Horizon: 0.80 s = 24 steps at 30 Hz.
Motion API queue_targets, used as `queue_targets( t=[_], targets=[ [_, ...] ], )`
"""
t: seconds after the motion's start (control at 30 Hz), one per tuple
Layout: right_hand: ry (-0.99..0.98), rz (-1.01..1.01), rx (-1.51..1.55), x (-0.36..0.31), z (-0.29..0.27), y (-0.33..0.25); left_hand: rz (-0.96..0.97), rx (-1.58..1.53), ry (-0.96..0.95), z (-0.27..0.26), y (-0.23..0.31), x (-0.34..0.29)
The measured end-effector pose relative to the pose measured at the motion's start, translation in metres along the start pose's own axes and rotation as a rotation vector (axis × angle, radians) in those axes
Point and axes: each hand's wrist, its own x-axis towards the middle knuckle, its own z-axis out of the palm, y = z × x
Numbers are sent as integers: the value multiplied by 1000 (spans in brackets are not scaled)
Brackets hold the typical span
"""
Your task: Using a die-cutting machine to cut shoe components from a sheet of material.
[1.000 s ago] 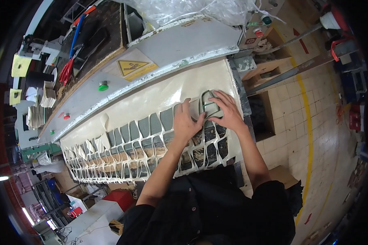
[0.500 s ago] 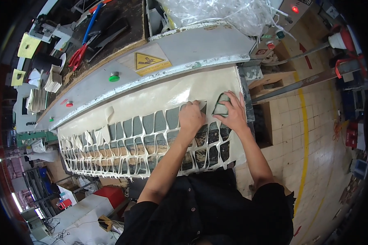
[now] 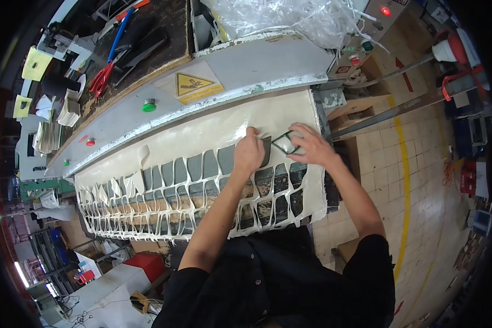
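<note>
My right hand [image 3: 311,146] grips a cutting die [image 3: 279,148], a dark metal outline with a pale inside, lying on the cream sheet [image 3: 202,136]. My left hand [image 3: 249,152] is closed just left of the die, fingertips at the sheet's cut edge. What its fingers pinch, if anything, is hidden; a small curl of cream material shows beside them. Nearer to me, the sheet is a web of thin strips around rows of cut-out holes. Through the holes shows a worn green, brown and black board [image 3: 227,159].
A grey machine beam [image 3: 246,68] with a green button [image 3: 148,105] and a yellow warning label spans behind the sheet. Red-handled scissors [image 3: 100,80] lie on the dark bench at far left. Clear plastic [image 3: 290,22] is heaped behind the beam. A metal bar [image 3: 391,112] juts out at right.
My right hand has shifted slightly left with the die, which is turned and now sits closer to the holes. My left hand has drawn a little left.
</note>
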Motion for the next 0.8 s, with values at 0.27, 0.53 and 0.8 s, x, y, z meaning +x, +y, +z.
queue_targets(
  t=[0.27, 0.53, 0.8],
  targets=[
    [145, 50, -36, 5, 17, -14, -133, -47, 131, 4, -19, -16],
    [804, 457, 654, -24, 55, -73, -71, -299, 210, 1, -24, -54],
    [881, 752, 1525, -42, 88, -137, 33, -320, 325, -26, 23, -97]
  ],
)
